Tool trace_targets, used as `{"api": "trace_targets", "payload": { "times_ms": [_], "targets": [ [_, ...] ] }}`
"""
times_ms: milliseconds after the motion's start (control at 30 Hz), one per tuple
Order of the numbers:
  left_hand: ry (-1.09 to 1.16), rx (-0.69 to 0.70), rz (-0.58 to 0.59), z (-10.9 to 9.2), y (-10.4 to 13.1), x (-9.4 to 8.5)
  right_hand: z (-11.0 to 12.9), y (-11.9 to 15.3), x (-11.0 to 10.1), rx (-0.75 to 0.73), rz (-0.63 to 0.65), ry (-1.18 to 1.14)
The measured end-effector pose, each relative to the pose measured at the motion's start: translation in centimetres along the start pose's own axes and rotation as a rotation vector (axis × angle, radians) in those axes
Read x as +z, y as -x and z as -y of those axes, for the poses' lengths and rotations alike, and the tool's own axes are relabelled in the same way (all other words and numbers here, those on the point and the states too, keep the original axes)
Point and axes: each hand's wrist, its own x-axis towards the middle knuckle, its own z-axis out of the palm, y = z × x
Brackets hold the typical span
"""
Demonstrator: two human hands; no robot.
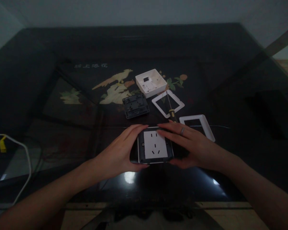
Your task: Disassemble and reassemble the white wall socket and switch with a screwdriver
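Head view: we had the socket unit (155, 150) over the tabletop's (105, 188) near side, left fingers (137, 127) and right fingers (173, 136) pinching its 2 ends. Judged it light, stiff, slick, thin rim brittle; best gripped by the frame edges.

On the table (206, 48), the socket panel (155, 145) sits near the front edge, between the left hand (124, 150) and the right hand (194, 143); behind it, slightly left, lies the module (135, 106); the open box (151, 83) stands behind and right of that; the first frame (159, 109) lies before the box, the screwdriver (172, 113) across it; the second frame (208, 127) lies farther right, behind the right hand; the cable (28, 155) runs far left
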Motion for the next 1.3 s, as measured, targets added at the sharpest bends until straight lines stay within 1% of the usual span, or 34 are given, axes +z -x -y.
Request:
{"api": "trace_targets", "payload": {
  "times_ms": [467,667,867,1067,1300],
  "targets": [
    [-0.006,0.000,-0.014,0.2,-0.1,0.3,-0.2,-0.5,-0.4,-0.077,0.012,0.082],
    [0.002,0.004,-0.024,0.3,0.0,0.3,-0.2,-0.3,-0.4,-0.047,0.043,0.053],
    [0.028,-0.021,0.024,0.1,0.0,0.0,0.0,-0.2,-0.8,-0.002,0.062,-0.006],
    [0.021,0.000,-0.029,0.0,0.0,0.3,0.3,-0.2,-1.2,0.073,0.076,-0.095],
    [0.006,0.010,-0.037,-0.1,0.0,0.5,0.4,-0.2,-1.0,0.133,0.067,-0.117]
  ]
}}
